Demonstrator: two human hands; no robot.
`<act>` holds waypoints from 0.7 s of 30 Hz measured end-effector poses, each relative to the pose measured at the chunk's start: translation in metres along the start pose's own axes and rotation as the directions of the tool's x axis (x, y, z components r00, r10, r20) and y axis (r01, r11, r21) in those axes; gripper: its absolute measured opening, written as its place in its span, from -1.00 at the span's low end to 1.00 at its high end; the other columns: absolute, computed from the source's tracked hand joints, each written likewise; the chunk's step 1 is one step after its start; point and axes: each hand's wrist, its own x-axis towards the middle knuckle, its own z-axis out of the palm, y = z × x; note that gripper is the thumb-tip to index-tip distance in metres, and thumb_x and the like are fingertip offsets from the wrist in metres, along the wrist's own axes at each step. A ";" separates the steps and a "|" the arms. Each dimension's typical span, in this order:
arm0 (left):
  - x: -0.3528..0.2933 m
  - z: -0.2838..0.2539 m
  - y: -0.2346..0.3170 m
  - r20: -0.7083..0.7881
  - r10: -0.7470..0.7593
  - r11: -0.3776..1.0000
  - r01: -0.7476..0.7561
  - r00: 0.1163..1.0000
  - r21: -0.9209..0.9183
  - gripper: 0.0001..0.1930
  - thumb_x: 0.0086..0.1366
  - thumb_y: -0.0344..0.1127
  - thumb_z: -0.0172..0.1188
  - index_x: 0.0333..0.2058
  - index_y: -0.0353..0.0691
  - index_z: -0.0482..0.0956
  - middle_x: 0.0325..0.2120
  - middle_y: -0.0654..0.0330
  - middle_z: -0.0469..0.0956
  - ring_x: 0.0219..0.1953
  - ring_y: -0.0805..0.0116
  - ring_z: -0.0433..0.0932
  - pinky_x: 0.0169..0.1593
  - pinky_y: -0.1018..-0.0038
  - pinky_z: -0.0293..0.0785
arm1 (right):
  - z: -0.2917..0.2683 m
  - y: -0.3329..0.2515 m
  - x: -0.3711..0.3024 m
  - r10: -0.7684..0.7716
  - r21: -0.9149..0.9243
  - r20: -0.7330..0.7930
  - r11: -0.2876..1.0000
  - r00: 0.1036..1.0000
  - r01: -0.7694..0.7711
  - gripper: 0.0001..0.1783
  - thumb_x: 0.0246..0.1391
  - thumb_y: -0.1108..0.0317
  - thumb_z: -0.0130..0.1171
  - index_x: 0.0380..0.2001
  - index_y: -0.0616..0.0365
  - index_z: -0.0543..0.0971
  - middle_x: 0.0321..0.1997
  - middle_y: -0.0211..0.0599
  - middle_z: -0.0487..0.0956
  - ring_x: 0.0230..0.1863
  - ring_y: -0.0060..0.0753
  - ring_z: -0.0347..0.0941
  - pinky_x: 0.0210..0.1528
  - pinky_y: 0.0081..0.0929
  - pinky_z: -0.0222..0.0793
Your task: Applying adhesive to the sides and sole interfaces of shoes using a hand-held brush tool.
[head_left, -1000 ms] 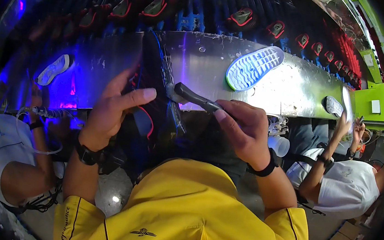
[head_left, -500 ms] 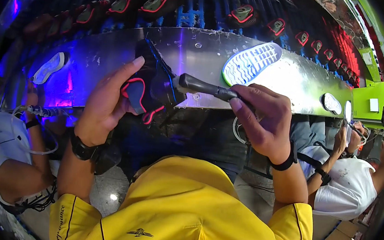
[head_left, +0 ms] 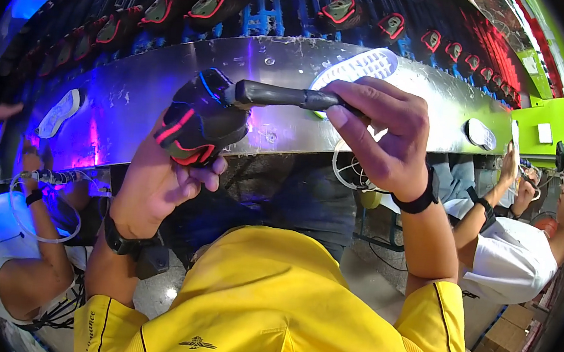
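My left hand (head_left: 159, 178) grips a black shoe upper (head_left: 213, 125) with red trim, raised above the near edge of the metal bench. Its fingers wrap under the piece, and a thin blue line glows along its upper edge. In my right hand (head_left: 384, 135) is a dark-handled brush (head_left: 276, 96), pinched between thumb and fingers and held almost level. The brush's head end touches or nearly touches the shoe upper's edge; the bristles are mostly hidden. Behind my right hand a white shoe sole (head_left: 367, 65) lies on the bench, partly covered.
The metal bench (head_left: 286, 61) runs across in front of me. Beyond it, several black shoes with red trim (head_left: 207, 2) stand on a conveyor rack. More soles lie left (head_left: 60, 112) and right (head_left: 481, 134). Co-workers in white sit on both sides (head_left: 505, 258).
My left hand has turned the shoe upper, so its red-trimmed part now faces up toward me. The brush has shifted left and up, to another part of the edge.
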 end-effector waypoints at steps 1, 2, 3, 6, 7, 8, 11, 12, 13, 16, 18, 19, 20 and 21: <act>0.001 -0.001 -0.003 0.057 -0.049 0.994 0.054 0.997 -0.098 -0.39 0.59 0.20 -0.19 0.23 -0.21 0.48 -0.28 -0.16 0.65 -0.45 0.10 0.74 -0.66 0.55 0.55 | 0.000 0.002 0.000 -0.016 0.014 -0.016 1.000 1.000 0.016 -0.73 0.01 0.45 0.41 -0.20 0.35 0.74 -0.50 -0.18 0.61 -0.61 -0.38 0.44 -0.54 -0.45 0.31; 0.002 -0.001 -0.005 0.064 -0.057 0.993 0.063 0.996 -0.096 -0.39 0.59 0.20 -0.19 0.23 -0.21 0.48 -0.28 -0.16 0.65 -0.45 0.10 0.74 -0.66 0.55 0.55 | -0.001 0.004 -0.001 -0.016 0.016 -0.012 1.000 1.000 0.017 -0.72 0.03 0.43 0.42 -0.19 0.37 0.74 -0.48 -0.17 0.62 -0.61 -0.39 0.44 -0.53 -0.46 0.32; 0.003 -0.001 -0.008 0.079 -0.079 0.990 0.088 0.994 -0.112 -0.40 0.59 0.19 -0.17 0.23 -0.21 0.47 -0.30 -0.16 0.62 -0.45 0.10 0.72 -0.66 0.54 0.55 | -0.001 0.005 -0.002 -0.009 0.007 -0.014 1.000 1.000 0.009 -0.72 0.03 0.43 0.42 -0.19 0.37 0.74 -0.48 -0.17 0.62 -0.61 -0.39 0.44 -0.53 -0.46 0.32; 0.003 0.003 -0.012 0.111 -0.122 0.978 0.138 0.986 -0.158 -0.41 0.56 0.17 -0.14 0.21 -0.21 0.48 -0.32 -0.14 0.57 -0.46 0.10 0.69 -0.65 0.53 0.57 | 0.003 0.010 -0.005 0.021 0.055 -0.008 0.998 1.000 -0.021 -0.72 0.09 0.39 0.41 -0.17 0.37 0.74 -0.48 -0.19 0.62 -0.57 -0.40 0.48 -0.48 -0.49 0.34; 0.003 0.004 -0.014 0.132 -0.145 0.967 0.168 0.981 -0.190 -0.41 0.55 0.18 -0.13 0.20 -0.22 0.48 -0.33 -0.13 0.56 -0.47 0.09 0.68 -0.65 0.52 0.59 | 0.004 0.013 -0.007 0.023 0.051 -0.011 0.998 1.000 -0.023 -0.72 0.09 0.39 0.41 -0.17 0.37 0.74 -0.48 -0.19 0.62 -0.57 -0.40 0.48 -0.48 -0.49 0.34; 0.003 0.004 -0.016 0.135 -0.148 0.967 0.172 0.980 -0.187 -0.41 0.55 0.18 -0.13 0.20 -0.22 0.48 -0.33 -0.13 0.56 -0.47 0.09 0.68 -0.65 0.52 0.59 | 0.005 0.014 -0.009 0.026 0.071 -0.014 0.997 1.000 -0.025 -0.73 0.11 0.39 0.40 -0.17 0.37 0.73 -0.48 -0.19 0.62 -0.56 -0.39 0.49 -0.48 -0.48 0.35; 0.003 0.005 -0.020 0.261 -0.203 0.899 0.285 0.944 -0.333 -0.40 0.56 0.17 -0.11 0.23 -0.27 0.38 -0.30 -0.16 0.49 -0.40 -0.03 0.71 -0.60 0.42 0.60 | 0.007 0.016 -0.016 0.063 0.113 -0.011 0.992 0.998 -0.062 -0.74 0.14 0.39 0.38 -0.17 0.37 0.73 -0.47 -0.18 0.62 -0.53 -0.38 0.52 -0.43 -0.47 0.38; 0.003 0.008 -0.022 0.254 -0.227 0.891 0.306 0.940 -0.336 -0.39 0.54 0.20 -0.11 0.19 -0.25 0.44 -0.31 -0.14 0.52 -0.44 0.01 0.69 -0.60 0.44 0.61 | 0.008 0.019 -0.019 0.063 0.129 -0.016 0.990 0.998 -0.061 -0.74 0.15 0.39 0.37 -0.17 0.37 0.73 -0.47 -0.18 0.62 -0.52 -0.38 0.52 -0.42 -0.47 0.38; 0.004 0.009 -0.024 0.247 -0.250 0.883 0.325 0.936 -0.340 -0.38 0.53 0.23 -0.10 0.16 -0.24 0.50 -0.32 -0.12 0.54 -0.47 0.06 0.67 -0.61 0.47 0.63 | 0.010 0.022 -0.022 0.062 0.145 -0.020 0.988 0.998 -0.059 -0.75 0.15 0.39 0.37 -0.17 0.37 0.73 -0.47 -0.17 0.62 -0.52 -0.38 0.52 -0.41 -0.46 0.39; 0.006 0.005 -0.030 0.276 -0.233 0.888 0.320 0.932 -0.331 -0.37 0.53 0.23 -0.10 0.14 -0.25 0.50 -0.32 -0.10 0.55 -0.46 0.08 0.68 -0.60 0.48 0.61 | 0.015 0.028 -0.033 0.095 0.177 -0.020 0.980 0.995 -0.090 -0.76 0.18 0.38 0.35 -0.17 0.36 0.72 -0.47 -0.17 0.61 -0.50 -0.36 0.52 -0.39 -0.44 0.38; 0.006 0.007 -0.030 0.269 -0.224 0.898 0.306 0.937 -0.317 -0.38 0.53 0.23 -0.10 0.12 -0.26 0.51 -0.33 -0.09 0.56 -0.47 0.10 0.67 -0.61 0.50 0.59 | 0.018 0.032 -0.039 0.153 0.225 -0.015 0.963 0.988 -0.146 -0.76 0.19 0.38 0.33 -0.18 0.35 0.72 -0.49 -0.18 0.58 -0.50 -0.37 0.49 -0.39 -0.41 0.34; 0.006 0.007 -0.030 0.262 -0.214 0.907 0.291 0.941 -0.304 -0.38 0.53 0.22 -0.09 0.11 -0.27 0.52 -0.33 -0.08 0.56 -0.47 0.12 0.67 -0.61 0.52 0.57 | 0.019 0.035 -0.042 0.147 0.224 -0.018 0.965 0.989 -0.139 -0.76 0.19 0.38 0.33 -0.18 0.35 0.72 -0.49 -0.18 0.58 -0.50 -0.37 0.49 -0.39 -0.41 0.34; 0.006 0.008 -0.031 0.264 -0.209 0.910 0.286 0.941 -0.300 -0.38 0.53 0.22 -0.09 0.11 -0.27 0.52 -0.33 -0.08 0.56 -0.47 0.12 0.67 -0.61 0.52 0.57 | 0.020 0.037 -0.046 0.165 0.205 -0.013 0.966 0.986 -0.159 -0.76 0.19 0.38 0.33 -0.18 0.35 0.72 -0.50 -0.19 0.57 -0.51 -0.38 0.47 -0.40 -0.41 0.33; 0.007 0.010 -0.032 0.260 -0.189 0.922 0.263 0.947 -0.285 -0.39 0.53 0.21 -0.09 0.10 -0.28 0.53 -0.34 -0.07 0.57 -0.48 0.14 0.66 -0.61 0.53 0.56 | 0.020 0.040 -0.049 0.183 0.184 -0.009 0.967 0.983 -0.178 -0.76 0.19 0.37 0.32 -0.18 0.35 0.72 -0.51 -0.20 0.56 -0.52 -0.38 0.46 -0.41 -0.41 0.32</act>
